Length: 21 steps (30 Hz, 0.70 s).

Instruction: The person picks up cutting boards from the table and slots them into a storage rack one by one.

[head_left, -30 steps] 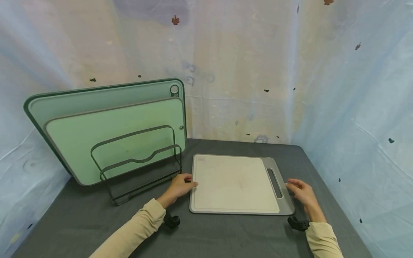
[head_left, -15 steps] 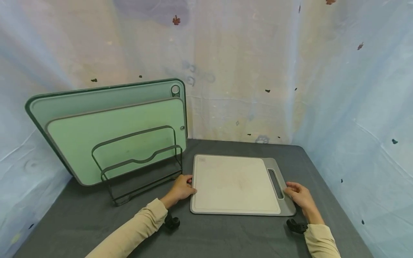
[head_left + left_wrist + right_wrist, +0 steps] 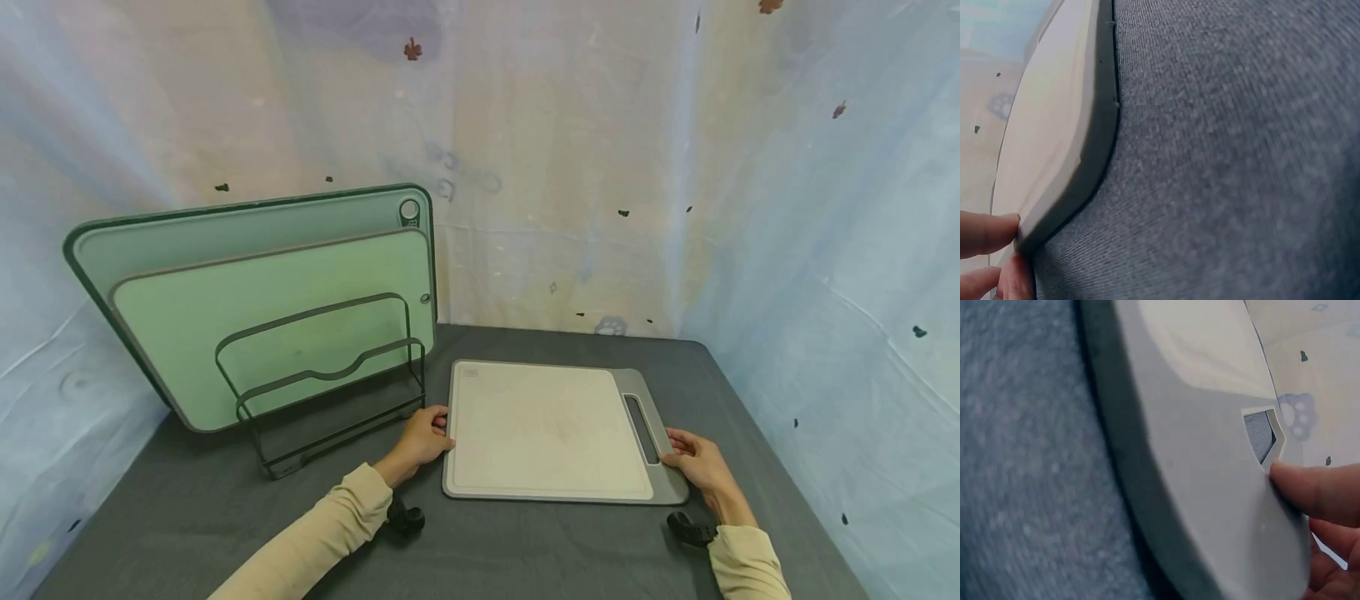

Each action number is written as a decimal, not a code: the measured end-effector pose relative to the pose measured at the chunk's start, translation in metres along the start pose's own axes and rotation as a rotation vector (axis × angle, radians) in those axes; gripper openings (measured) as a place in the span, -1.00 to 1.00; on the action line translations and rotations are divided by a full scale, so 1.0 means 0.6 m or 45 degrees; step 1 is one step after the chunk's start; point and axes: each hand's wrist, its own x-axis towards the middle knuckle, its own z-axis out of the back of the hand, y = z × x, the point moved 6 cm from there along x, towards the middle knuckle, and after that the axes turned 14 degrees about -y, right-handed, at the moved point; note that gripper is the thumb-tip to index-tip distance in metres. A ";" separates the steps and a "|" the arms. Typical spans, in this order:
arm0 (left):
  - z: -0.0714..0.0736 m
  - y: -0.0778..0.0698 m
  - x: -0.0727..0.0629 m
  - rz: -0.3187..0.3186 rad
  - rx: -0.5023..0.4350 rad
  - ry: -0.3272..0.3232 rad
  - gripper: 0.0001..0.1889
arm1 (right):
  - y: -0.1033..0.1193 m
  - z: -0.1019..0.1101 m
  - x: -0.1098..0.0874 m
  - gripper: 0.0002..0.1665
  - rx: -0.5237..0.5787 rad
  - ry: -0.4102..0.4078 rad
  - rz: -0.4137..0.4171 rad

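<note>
A white cutting board (image 3: 551, 429) with a grey handle end lies flat on the dark table. My left hand (image 3: 422, 436) pinches its left edge, the thumb on top and the other fingers lower along the side, as the left wrist view shows at close range. At the opposite end my right hand (image 3: 701, 465) grips the grey edge beside the handle slot (image 3: 641, 428). In the right wrist view the right thumb (image 3: 1319, 490) presses on the top face near that slot, while the curled fingers (image 3: 1335, 562) sit at the outer edge.
On the left a dark wire rack (image 3: 330, 379) holds two upright boards: a light green one (image 3: 172, 342) in front of a larger dark-rimmed one (image 3: 225, 229). A patterned curtain (image 3: 555, 167) hangs behind the grey tablecloth (image 3: 540, 554) and along both sides.
My right hand has shifted in from just beside the board to its handle edge, with the thumb now on top. The left hand keeps its hold on the left edge.
</note>
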 end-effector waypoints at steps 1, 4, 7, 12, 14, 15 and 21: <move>-0.001 0.000 0.000 -0.002 0.002 -0.003 -0.43 | -0.002 0.000 0.000 -0.32 0.012 -0.003 -0.009; -0.001 -0.001 -0.001 -0.007 0.010 -0.016 -0.44 | -0.008 -0.002 0.000 -0.31 0.058 0.000 -0.044; -0.001 -0.003 -0.004 -0.016 0.011 -0.023 -0.44 | -0.014 -0.003 -0.004 -0.28 0.114 0.009 -0.096; -0.001 -0.008 -0.009 -0.045 0.022 -0.041 -0.45 | -0.024 -0.003 -0.008 -0.24 0.239 0.008 -0.178; -0.001 -0.009 -0.009 -0.044 0.025 -0.045 -0.45 | -0.025 -0.003 -0.008 -0.23 0.299 0.000 -0.199; -0.001 -0.009 -0.009 -0.039 0.027 -0.048 -0.44 | -0.026 -0.003 -0.007 -0.23 0.327 -0.002 -0.209; -0.001 -0.014 -0.008 -0.015 0.004 -0.069 -0.44 | -0.023 0.000 -0.005 -0.21 0.397 -0.022 -0.224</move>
